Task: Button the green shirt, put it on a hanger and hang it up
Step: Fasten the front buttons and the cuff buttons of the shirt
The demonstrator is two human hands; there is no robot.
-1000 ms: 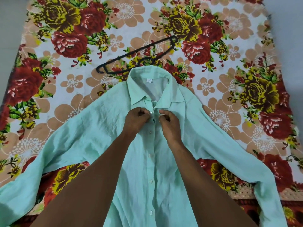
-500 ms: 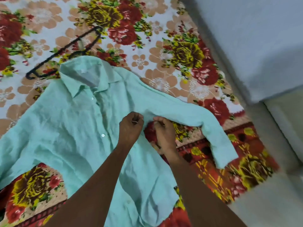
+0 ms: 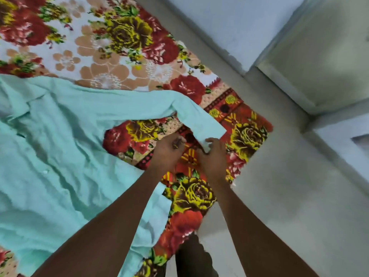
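At the right-hand end of the floral bedspread (image 3: 111,62), near the bare floor (image 3: 279,196), both hands meet at the cuff (image 3: 207,126) of the green shirt (image 3: 60,156). The garment lies front-up on the spread, body to the left, its sleeve (image 3: 139,102) running long-axis from the shoulder at left out to the cuff at right, just above and touching the hands. The right hand (image 3: 212,156) is the nearer: its grip is pinched on the cuff's lower corner, pale fabric showing between thumb and fingers. The left hand (image 3: 168,150) sits just beside it with fingers curled; whether its grip holds cloth, or only something small and dark, cannot be told. A cuff button, if there is one, is not visible, so the next move looks to turn on bringing the two cuff edges together between the two grips.

Half a second earlier the hands worked near the shirt's side under the sleeve, with the collar and a black hanger in sight at upper left. Now both have travelled outward along the sleeve to its end, and the view has swung right, dropping the hanger out of frame.
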